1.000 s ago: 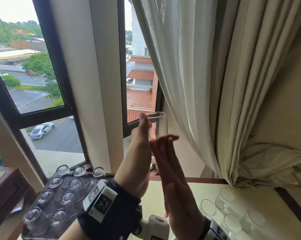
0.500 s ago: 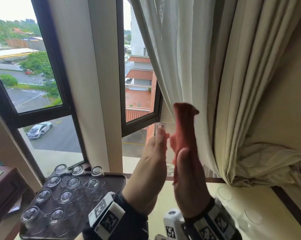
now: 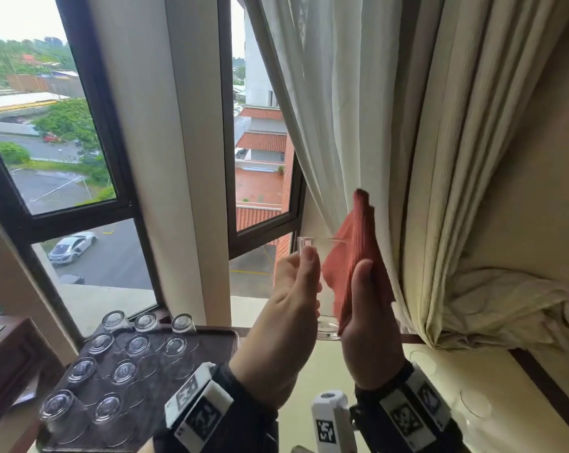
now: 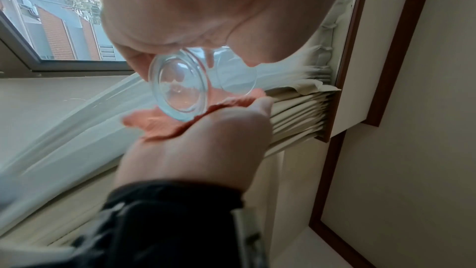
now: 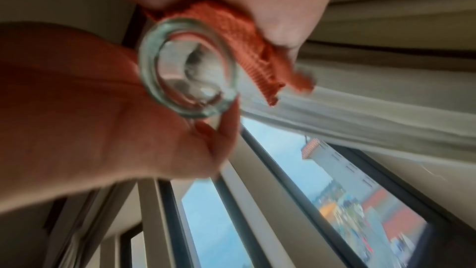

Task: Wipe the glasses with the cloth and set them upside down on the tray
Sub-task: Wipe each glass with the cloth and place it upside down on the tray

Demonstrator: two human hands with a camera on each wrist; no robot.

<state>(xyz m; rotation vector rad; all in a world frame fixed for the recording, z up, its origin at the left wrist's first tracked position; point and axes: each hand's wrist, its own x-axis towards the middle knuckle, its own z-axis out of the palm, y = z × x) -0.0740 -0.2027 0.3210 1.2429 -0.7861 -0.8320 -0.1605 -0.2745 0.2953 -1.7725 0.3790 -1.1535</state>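
Note:
My left hand (image 3: 293, 289) grips a clear glass (image 3: 324, 325) upright at chest height in front of the curtain. My right hand (image 3: 365, 305) pinches a folded orange-red cloth (image 3: 358, 243) between thumb and fingers and holds it against the glass's right side, the cloth sticking up past the rim. From the left wrist view I look at the glass base (image 4: 180, 89) with the cloth (image 4: 154, 123) under it. The right wrist view shows the base (image 5: 188, 68) beside the cloth (image 5: 231, 38). A dark tray (image 3: 211, 341) at lower left carries several upturned glasses (image 3: 123, 371).
Clear glasses (image 3: 476, 402) stand on the beige table (image 3: 309, 387) at lower right. Cream curtains (image 3: 374, 125) hang close behind my hands and bunch on the table edge. The window frame (image 3: 263, 237) is behind. A dark wooden piece (image 3: 8, 354) borders the tray's left.
The glass and both hands have shifted right and lower in view. The cloth, barely seen a second ago, now stands up along the glass's right side.

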